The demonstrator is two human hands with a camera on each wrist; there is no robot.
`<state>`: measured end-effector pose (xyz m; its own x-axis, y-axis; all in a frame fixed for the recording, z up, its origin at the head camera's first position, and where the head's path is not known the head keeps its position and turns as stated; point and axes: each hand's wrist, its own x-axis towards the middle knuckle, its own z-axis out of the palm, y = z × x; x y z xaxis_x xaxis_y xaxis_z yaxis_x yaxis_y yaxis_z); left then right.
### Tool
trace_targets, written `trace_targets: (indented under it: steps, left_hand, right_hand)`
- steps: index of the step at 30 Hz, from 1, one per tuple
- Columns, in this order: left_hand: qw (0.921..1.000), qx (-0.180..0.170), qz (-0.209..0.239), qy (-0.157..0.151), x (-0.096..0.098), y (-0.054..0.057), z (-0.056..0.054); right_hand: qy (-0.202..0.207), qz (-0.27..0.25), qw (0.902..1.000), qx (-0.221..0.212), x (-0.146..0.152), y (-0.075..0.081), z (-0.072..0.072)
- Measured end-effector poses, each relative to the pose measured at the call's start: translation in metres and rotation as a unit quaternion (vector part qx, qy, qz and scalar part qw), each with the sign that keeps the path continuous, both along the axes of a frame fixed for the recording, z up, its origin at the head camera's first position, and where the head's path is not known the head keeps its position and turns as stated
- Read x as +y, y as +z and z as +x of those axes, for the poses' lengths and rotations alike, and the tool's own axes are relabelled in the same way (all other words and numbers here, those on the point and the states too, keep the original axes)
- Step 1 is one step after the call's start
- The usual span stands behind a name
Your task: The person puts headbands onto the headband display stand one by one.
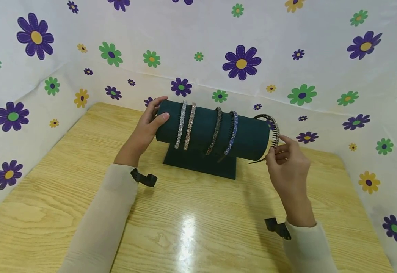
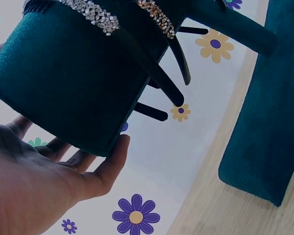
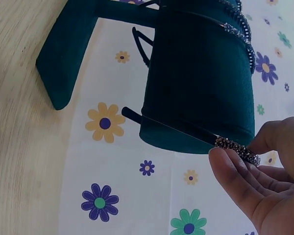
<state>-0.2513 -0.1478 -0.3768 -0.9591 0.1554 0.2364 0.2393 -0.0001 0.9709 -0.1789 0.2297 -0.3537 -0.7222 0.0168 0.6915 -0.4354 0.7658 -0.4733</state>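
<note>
A dark teal velvet roll (image 1: 201,129) on a stand base (image 1: 198,163) carries several glittery headbands. Near its left end sit a silver headband (image 1: 181,125) and a rose-gold one (image 1: 189,127). Farther right are a dark headband (image 1: 214,132) and a blue one (image 1: 232,132). My left hand (image 1: 147,123) grips the roll's left end, thumb on the front side. At the other end, my right hand (image 1: 290,170) pinches a toothed, dark sparkly headband (image 3: 235,148) between thumb and fingers. This band's arms straddle the roll's right edge.
The stand rests on a pale wood-grain table (image 1: 160,220). White cloth with purple, green and yellow flowers (image 1: 241,63) rises behind and along both sides. A black wrist mount (image 1: 145,178) sticks out from the left sleeve, another (image 1: 276,227) from the right.
</note>
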Motion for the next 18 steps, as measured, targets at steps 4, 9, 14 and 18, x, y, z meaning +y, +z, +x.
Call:
trace_targets:
  steps: [4,9,14,18]
  left_hand:
    - [1.0,-0.001,0.005,-0.002,0.0,0.0,0.0]
    - [1.0,0.001,0.001,-0.001,0.001,0.0,0.0]
    - [1.0,0.003,0.001,0.0,0.0,0.0,0.001]
    - [1.0,0.003,0.003,-0.001,0.001,-0.001,0.0]
  right_hand:
    - [0.013,0.006,0.9998,0.01,-0.002,0.0,0.001]
    - [0.022,0.015,0.9996,0.011,-0.005,0.0,0.004]
    - [0.024,0.018,0.9995,-0.003,-0.01,0.0,0.006]
    - [0.031,0.016,0.9993,-0.011,-0.013,0.0,0.008]
